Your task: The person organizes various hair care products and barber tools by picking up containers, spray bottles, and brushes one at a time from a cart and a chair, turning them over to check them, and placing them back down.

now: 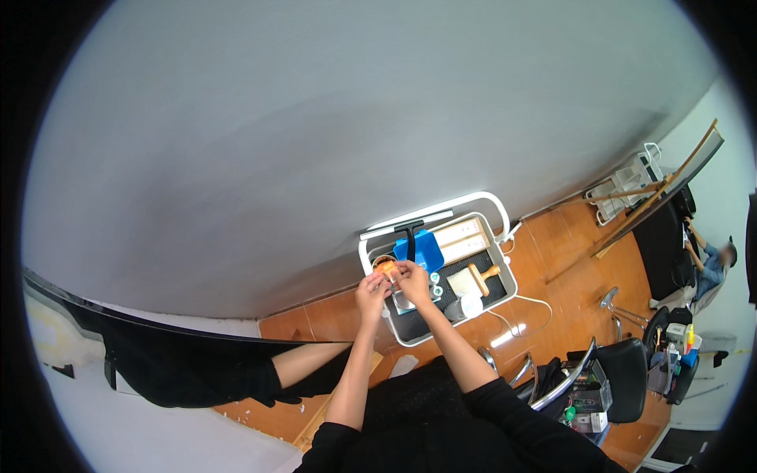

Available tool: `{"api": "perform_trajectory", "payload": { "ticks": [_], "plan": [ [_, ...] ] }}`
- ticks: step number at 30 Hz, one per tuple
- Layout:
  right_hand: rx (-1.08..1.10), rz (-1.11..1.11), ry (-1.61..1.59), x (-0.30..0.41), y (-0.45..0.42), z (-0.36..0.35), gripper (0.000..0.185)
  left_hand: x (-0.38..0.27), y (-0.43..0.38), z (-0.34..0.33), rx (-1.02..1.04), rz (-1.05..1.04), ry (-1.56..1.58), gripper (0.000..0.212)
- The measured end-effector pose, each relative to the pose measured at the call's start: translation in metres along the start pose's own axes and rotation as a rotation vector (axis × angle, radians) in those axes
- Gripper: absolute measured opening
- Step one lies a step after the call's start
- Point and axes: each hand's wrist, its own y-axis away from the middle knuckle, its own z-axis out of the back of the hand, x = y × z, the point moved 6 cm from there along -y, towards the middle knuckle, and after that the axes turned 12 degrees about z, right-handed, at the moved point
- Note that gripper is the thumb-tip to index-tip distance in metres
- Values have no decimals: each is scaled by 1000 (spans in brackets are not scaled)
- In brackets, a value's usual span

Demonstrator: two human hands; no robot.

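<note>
Both my hands meet over the left part of a white-rimmed trolley tray (511, 284). My left hand (370, 294) and my right hand (414, 281) pinch a small orange item (387, 269) between their fingertips; its exact kind is too small to tell. Just beyond it sits a blue plastic bin (430, 253) with a black T-shaped handle (410, 232) across it. Small white-capped containers (436, 291) stand right of my right wrist. Farther right lie a wooden-handled brush (480, 279) with pale bristles and a whitish, clear-looking container (464, 307).
Two light cardboard boxes (467, 243) lie at the tray's back. A grey wall (284, 177) rises behind it, and a mirror (195, 366) stands at left. A white cable (550, 310) loops over the tiled floor. Black chairs (621, 378) hold boxes at right; a person (709, 272) sits beyond.
</note>
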Motion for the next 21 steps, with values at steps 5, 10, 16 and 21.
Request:
{"api": "perform_trajectory", "payload": {
  "ticks": [5,10,16,21],
  "plan": [
    [-5,114,208,27,3,1,36,-4,5,10,-48,-101,-103,38],
    [-68,58,29,29,28,30,31,-20,20,-17,42,-116,-144,29],
    [-281,69,-227,56,82,109,23,-26,57,-98,273,-45,-169,24],
    [-571,135,-288,82,139,199,20,-14,112,-188,553,-70,-313,25]
  ]
}}
